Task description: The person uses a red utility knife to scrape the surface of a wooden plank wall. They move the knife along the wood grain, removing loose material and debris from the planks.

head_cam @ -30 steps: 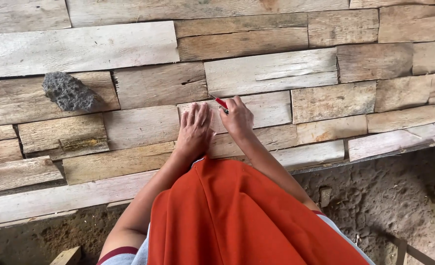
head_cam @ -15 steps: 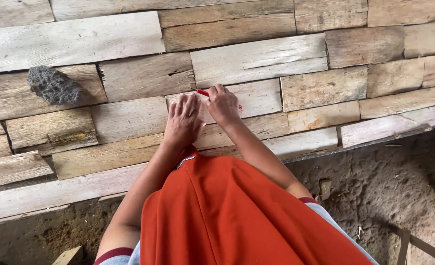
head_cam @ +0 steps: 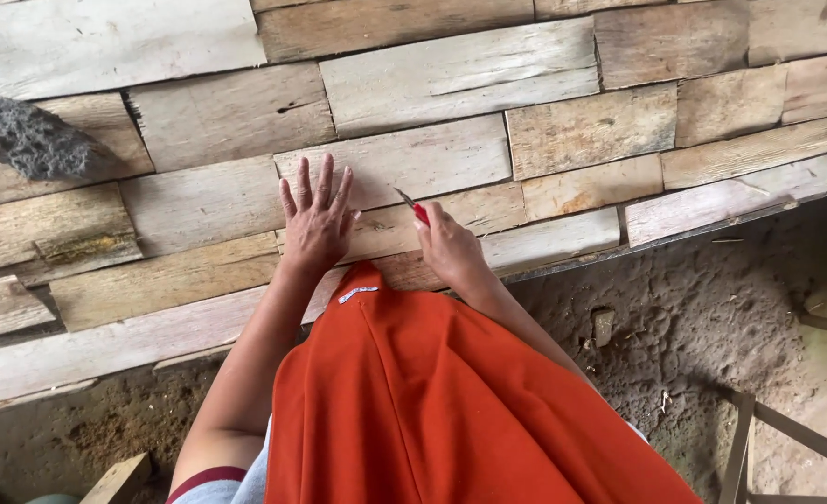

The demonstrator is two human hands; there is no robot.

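My left hand (head_cam: 317, 222) lies flat with fingers spread on a pale wooden plank (head_cam: 441, 159) in a surface of weathered boards. Just right of it, my right hand (head_cam: 451, 247) grips a small red-handled tool (head_cam: 412, 207) with a thin metal tip that points up and left toward the plank's lower edge. Both forearms reach out from under an orange cloth (head_cam: 451, 401) that covers my front and hides the lower arms.
A rough grey stone (head_cam: 33, 140) rests on the boards at far left. The boards end at a front edge (head_cam: 693, 224), below which is bare earth (head_cam: 712, 317). A thin wooden frame (head_cam: 758, 439) stands at lower right, a wood block (head_cam: 119, 478) at lower left.
My right hand has drawn back toward me with the red tool, from the plank's top edge to its lower edge. My left hand's fingers have spread. The view has shifted right.
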